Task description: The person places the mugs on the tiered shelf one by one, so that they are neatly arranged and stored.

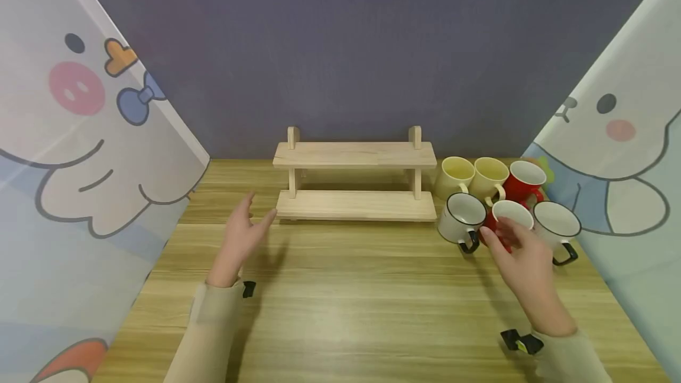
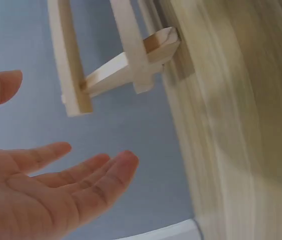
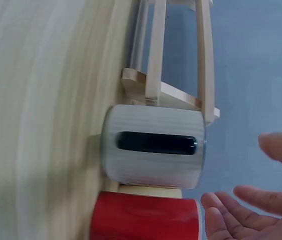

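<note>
My right hand (image 1: 527,265) hovers over the front row of mugs with its fingers spread and nothing between them. In the head view its fingertips overlap the front red mug (image 3: 141,217), whose inside is white. To the left of that is a white mug (image 1: 454,226) with a black rim and handle, and to the right stands a matching white mug (image 1: 558,223). Well apart, my left hand (image 1: 242,241) is raised over the table, left of a two-tier wooden shelf (image 1: 353,155), thumb and fingers spread, holding nothing.
Behind the front mugs are a yellow mug (image 1: 447,185), a second yellow mug (image 1: 484,182) and another red mug (image 1: 516,187). They stand right of the shelf on the wood-grain table (image 1: 362,294). A dark wall (image 1: 351,52) rises behind; cartoon-printed panels flank both sides.
</note>
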